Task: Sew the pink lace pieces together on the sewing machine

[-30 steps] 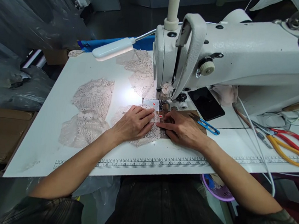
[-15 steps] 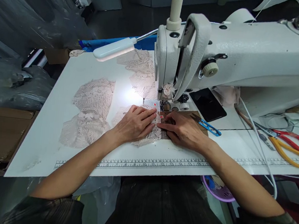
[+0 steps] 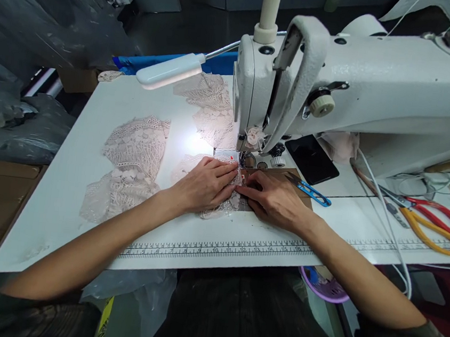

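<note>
My left hand [image 3: 203, 184] lies flat with fingers stretched out on a pale pink lace piece [image 3: 221, 206], pressing it to the white table [image 3: 75, 136] just in front of the needle of the white sewing machine [image 3: 338, 84]. My right hand [image 3: 274, 198] rests beside it, fingers extended and pressed on the lace edge and a brown card [image 3: 288, 174] under the presser foot. The fingertips of both hands almost meet near small red marks on the needle plate.
More lace pieces [image 3: 128, 169] lie to the left and behind [image 3: 211, 108] under a gooseneck lamp [image 3: 166, 70]. Blue thread snips [image 3: 309, 189], a black phone [image 3: 310, 158], and red and yellow scissors [image 3: 432, 222] lie to the right. A ruler [image 3: 216, 247] runs along the table's front edge.
Both hands have slid slightly toward the needle with the lace, and the lace has bunched a little under the fingers. The camera has shifted a bit.
</note>
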`<state>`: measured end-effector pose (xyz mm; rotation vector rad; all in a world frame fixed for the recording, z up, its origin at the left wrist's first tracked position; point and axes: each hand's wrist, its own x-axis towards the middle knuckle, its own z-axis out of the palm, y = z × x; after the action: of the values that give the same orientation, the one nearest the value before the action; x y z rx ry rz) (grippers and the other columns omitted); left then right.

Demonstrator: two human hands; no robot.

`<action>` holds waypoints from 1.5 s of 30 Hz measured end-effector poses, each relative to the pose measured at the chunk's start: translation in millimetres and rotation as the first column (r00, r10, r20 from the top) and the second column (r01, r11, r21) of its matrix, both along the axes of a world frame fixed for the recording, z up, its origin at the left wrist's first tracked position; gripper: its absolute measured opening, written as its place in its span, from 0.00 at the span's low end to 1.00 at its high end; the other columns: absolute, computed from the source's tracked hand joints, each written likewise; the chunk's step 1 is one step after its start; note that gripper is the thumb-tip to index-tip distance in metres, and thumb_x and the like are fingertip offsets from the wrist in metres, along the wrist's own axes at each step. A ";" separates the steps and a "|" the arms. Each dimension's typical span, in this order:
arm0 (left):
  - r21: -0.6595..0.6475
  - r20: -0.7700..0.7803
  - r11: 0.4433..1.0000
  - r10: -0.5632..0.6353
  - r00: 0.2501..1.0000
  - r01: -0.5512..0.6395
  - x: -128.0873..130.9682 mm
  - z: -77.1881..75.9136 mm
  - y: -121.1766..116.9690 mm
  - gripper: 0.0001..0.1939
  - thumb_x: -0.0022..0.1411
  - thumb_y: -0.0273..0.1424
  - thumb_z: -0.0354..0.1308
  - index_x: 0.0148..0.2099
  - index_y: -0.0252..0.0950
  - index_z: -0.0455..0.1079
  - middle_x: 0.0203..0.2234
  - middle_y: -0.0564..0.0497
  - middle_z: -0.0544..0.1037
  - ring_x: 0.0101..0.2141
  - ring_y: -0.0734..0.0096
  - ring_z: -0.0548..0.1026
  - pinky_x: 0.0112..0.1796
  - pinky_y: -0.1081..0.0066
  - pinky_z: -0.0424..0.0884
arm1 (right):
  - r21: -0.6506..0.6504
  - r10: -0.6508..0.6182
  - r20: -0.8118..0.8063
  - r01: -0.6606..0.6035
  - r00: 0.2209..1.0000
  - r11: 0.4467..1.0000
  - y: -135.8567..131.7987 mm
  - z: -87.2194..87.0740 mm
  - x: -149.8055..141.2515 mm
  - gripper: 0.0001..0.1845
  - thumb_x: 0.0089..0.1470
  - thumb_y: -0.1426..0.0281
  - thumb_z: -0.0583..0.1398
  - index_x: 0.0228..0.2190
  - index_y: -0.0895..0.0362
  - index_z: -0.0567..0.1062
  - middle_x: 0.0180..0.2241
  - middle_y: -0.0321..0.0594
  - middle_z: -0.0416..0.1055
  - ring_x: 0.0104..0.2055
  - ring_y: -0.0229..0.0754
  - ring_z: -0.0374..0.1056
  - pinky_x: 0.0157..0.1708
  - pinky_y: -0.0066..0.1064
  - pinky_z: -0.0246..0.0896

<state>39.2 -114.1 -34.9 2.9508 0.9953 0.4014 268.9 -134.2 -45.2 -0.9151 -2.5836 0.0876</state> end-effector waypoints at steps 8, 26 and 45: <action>0.004 0.047 1.000 -0.028 0.999 0.027 -3.5 -1.2 10.3 0.18 0.69 0.32 0.49 0.56 0.32 0.71 0.55 0.41 0.74 0.53 0.56 0.73 0.57 0.47 0.62 | 0.009 -0.067 0.038 0.067 0.997 0.998 -3.1 3.4 -4.6 0.15 0.60 0.75 0.54 0.43 0.55 0.78 0.39 0.47 0.68 0.38 0.41 0.63 0.28 0.29 0.51; 0.042 0.137 0.999 0.011 0.991 -0.016 -0.1 -10.7 6.1 0.16 0.67 0.29 0.51 0.54 0.32 0.72 0.55 0.40 0.74 0.50 0.53 0.74 0.54 0.44 0.64 | -0.055 -0.089 0.000 0.088 0.996 0.995 0.3 1.4 -3.7 0.15 0.62 0.72 0.53 0.43 0.55 0.79 0.40 0.47 0.66 0.36 0.40 0.61 0.34 0.31 0.58; -0.111 0.157 0.994 0.040 0.987 -0.022 -3.4 -9.0 8.3 0.18 0.69 0.34 0.48 0.57 0.37 0.69 0.57 0.44 0.73 0.57 0.59 0.70 0.60 0.38 0.55 | -0.070 -0.134 -0.035 0.131 0.990 0.989 1.7 -5.4 -1.3 0.16 0.60 0.71 0.55 0.45 0.49 0.80 0.42 0.45 0.68 0.35 0.37 0.65 0.28 0.27 0.58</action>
<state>35.7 -105.8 -43.9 2.7596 1.0107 0.5543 267.5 -132.6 -50.7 -1.0956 -2.4899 0.1546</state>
